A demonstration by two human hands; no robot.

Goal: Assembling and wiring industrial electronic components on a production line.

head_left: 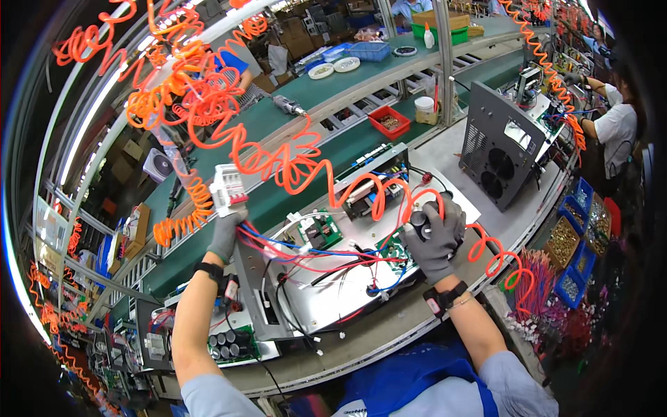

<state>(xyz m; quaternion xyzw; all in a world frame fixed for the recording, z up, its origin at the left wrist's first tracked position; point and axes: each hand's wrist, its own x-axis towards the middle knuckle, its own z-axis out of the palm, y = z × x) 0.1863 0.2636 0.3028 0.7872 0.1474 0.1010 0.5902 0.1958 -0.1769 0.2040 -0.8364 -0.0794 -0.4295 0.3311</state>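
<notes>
My left hand [226, 235], in a grey glove, is closed on a white circuit breaker [229, 187] with red switches, held up above the left end of an open metal chassis [333, 299]. Red and blue wires [299, 256] run from the breaker across the chassis to its right side. Over that right side, my gloved right hand [436, 240] is curled round a dark tool [420, 221], mostly hidden by the fingers. An orange coiled hose [379, 194] passes at this hand. Green circuit boards [316, 229] sit in the chassis.
A grey panel with two fans [497, 149] stands upright to the right. Blue bins of screws [571, 281] and bundled wires [531, 281] lie at far right. Beyond the chassis are a red tray [389, 123] and a white tub [425, 109]. Coiled hoses hang overhead; another person [615, 125] works at right.
</notes>
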